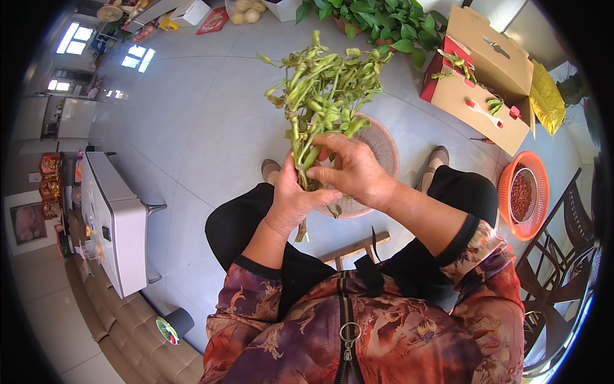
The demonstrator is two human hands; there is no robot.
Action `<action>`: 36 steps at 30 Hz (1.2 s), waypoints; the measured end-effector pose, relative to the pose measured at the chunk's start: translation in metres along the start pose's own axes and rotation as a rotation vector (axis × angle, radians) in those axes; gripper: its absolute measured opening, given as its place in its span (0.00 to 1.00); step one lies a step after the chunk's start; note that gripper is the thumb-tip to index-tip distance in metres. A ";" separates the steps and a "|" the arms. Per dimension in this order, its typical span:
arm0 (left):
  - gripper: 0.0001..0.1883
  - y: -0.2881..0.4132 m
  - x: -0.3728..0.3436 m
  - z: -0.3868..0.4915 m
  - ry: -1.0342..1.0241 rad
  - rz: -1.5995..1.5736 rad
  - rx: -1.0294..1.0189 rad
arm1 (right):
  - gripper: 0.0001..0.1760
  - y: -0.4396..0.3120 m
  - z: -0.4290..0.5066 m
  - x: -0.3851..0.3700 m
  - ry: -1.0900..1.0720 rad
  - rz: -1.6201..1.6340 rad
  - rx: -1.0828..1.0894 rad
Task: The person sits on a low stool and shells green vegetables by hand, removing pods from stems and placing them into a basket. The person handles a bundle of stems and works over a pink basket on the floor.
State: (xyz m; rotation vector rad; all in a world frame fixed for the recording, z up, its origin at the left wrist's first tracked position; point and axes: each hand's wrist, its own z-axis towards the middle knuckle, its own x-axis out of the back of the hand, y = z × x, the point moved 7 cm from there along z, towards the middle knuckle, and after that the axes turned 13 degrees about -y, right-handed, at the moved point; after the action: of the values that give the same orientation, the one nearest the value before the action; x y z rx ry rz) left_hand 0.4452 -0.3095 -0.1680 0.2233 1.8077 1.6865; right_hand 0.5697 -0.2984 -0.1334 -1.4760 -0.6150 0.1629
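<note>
My left hand [296, 194] is closed around the lower stems of a bunch of green bean plants [331, 86], which look like soybean stalks with pods. The stem ends stick out below that hand, and the leafy, pod-covered tops spread away from me. My right hand [352, 170] is at the near part of the bunch, with thumb and fingers around a green pod [311, 157]. Below the hands, on the floor between my feet, stands a round woven basket [383, 144] with a pinkish rim, partly hidden by the bunch and my hands.
An open cardboard box [479, 108] with some pods and stalks stands at the upper right. An orange plastic basket [543, 192] holding a sieve of reddish-brown pieces is at the right, beside a dark chair [551, 278]. Potted green plants [379, 21] are ahead; a white table [129, 240] stands left.
</note>
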 end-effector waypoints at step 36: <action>0.30 0.012 -0.007 -0.009 -0.006 -0.171 0.113 | 0.22 0.006 -0.007 0.024 -0.145 0.598 -0.161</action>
State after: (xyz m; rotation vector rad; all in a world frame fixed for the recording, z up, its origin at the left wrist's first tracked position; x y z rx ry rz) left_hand 0.4424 -0.3191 -0.1546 0.1177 1.8639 1.4661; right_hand 0.5948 -0.2922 -0.1319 -1.7842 -0.2882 0.7025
